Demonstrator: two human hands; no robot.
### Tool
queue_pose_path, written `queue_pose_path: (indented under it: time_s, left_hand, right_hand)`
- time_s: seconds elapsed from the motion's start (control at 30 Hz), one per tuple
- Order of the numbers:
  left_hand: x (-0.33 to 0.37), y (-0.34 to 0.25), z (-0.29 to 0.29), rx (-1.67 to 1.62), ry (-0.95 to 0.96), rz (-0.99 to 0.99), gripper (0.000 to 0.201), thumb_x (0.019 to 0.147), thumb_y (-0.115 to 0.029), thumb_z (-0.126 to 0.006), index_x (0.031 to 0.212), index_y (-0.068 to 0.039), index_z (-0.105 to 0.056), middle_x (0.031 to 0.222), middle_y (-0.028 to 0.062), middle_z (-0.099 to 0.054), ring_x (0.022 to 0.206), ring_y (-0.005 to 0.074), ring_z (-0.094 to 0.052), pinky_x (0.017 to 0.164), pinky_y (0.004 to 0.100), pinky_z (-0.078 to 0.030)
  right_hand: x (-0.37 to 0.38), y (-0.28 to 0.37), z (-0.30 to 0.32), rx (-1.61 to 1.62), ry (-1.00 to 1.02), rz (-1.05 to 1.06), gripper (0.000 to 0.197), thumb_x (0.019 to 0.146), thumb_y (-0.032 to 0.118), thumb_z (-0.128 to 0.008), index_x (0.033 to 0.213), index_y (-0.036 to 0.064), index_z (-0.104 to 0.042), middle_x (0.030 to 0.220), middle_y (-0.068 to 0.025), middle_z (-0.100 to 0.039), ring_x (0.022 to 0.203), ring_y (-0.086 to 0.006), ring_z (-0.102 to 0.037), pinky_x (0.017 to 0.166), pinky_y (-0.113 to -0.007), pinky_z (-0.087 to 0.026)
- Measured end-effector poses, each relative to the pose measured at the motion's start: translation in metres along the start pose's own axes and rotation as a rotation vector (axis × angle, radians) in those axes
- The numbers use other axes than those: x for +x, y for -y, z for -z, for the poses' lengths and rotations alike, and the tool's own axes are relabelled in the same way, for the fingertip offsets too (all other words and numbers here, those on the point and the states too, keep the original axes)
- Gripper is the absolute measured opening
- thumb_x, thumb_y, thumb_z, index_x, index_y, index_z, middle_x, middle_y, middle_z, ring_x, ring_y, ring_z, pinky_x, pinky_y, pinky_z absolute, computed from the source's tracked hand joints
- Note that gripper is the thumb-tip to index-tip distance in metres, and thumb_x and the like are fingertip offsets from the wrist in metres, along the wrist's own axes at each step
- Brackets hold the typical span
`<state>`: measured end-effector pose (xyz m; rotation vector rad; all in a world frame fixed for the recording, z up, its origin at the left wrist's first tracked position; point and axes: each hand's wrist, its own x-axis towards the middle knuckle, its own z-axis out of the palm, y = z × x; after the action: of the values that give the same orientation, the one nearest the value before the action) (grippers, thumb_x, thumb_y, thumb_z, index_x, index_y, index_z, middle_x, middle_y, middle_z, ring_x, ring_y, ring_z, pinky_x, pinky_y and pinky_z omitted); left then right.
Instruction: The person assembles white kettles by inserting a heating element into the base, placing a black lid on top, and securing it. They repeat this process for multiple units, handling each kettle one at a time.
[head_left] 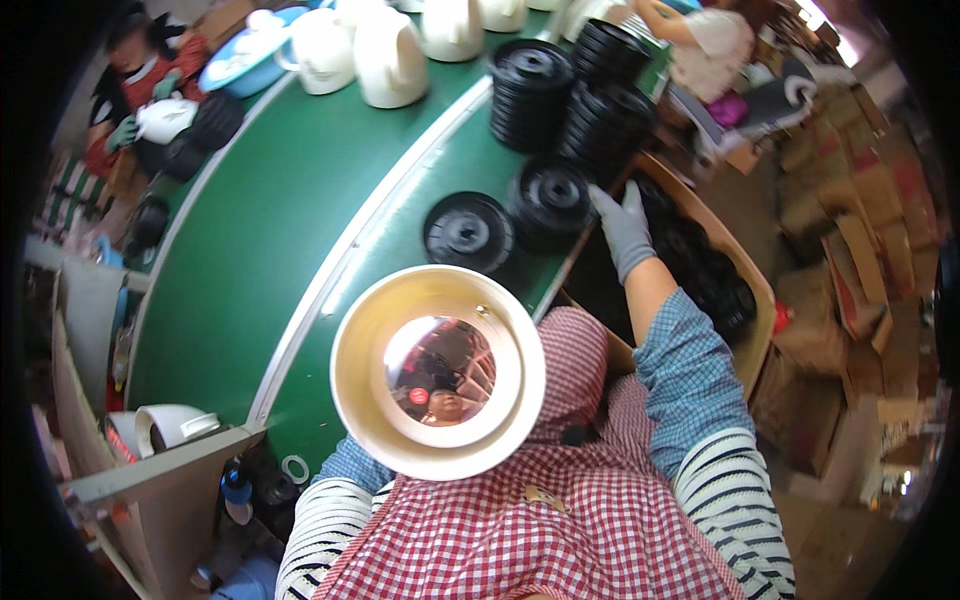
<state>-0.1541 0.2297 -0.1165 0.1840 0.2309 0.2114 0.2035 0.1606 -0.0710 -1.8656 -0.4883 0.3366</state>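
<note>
A round cream pot body (350,425) with a shiny, mirror-like inner bottom faces up in front of me, over the edge of the green table. My left forearm runs in behind it, so that hand and its fingers are hidden. My right hand (628,232), in a grey glove, reaches to the rim of a cardboard box (762,300) holding black parts (690,265). Its fingers are spread, with one tip against a short stack of black ribbed discs (553,195). Beside that stack a single black disc (468,232) lies flat on the table.
Taller stacks of black discs (531,95) stand farther back. Across a metal rail (345,245), cream jugs (390,60) line the green surface (240,250). Co-workers sit at the far left (150,75) and far right (712,45). Cardboard boxes (850,290) crowd the right side.
</note>
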Motion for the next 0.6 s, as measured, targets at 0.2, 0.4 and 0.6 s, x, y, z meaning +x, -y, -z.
queue_pose_path:
  time_s: [0.2, 0.4, 0.6]
  left_hand:
    - [0.002, -0.002, 0.002, 0.026, -0.008, -0.026, 0.056, 0.097, -0.032, -0.049, 0.145, -0.003, -0.048, 0.142, 0.0182, -0.057, 0.126, 0.0327, -0.058, 0.106, 0.0457, -0.048]
    - [-0.001, -0.006, 0.008, 0.067, -0.032, -0.081, 0.059, 0.097, -0.037, -0.048, 0.146, -0.004, -0.046, 0.143, 0.0177, -0.056, 0.127, 0.0329, -0.057, 0.107, 0.0459, -0.047]
    - [0.007, 0.000, 0.005, 0.111, 0.012, -0.061, 0.061, 0.098, -0.041, -0.046, 0.148, -0.005, -0.045, 0.145, 0.0172, -0.054, 0.129, 0.0330, -0.056, 0.108, 0.0461, -0.046]
  right_hand:
    - [0.039, -0.081, -0.037, -0.033, -0.115, -0.457, 0.040, 0.088, 0.036, -0.064, 0.116, 0.0104, -0.075, 0.106, -0.0160, -0.075, 0.102, -0.0280, -0.070, 0.092, -0.036, -0.050]
    - [0.022, -0.021, -0.014, 0.297, -0.219, -0.080, 0.037, 0.093, 0.026, -0.062, 0.119, 0.0007, -0.069, 0.089, -0.0059, -0.070, 0.076, -0.0151, -0.062, 0.072, -0.031, -0.050]
    - [-0.108, 0.000, 0.133, 0.346, 0.183, 0.042, 0.025, 0.095, 0.011, -0.053, 0.115, -0.0018, -0.061, 0.111, -0.0081, -0.066, 0.098, -0.0140, -0.062, 0.089, -0.028, -0.052]
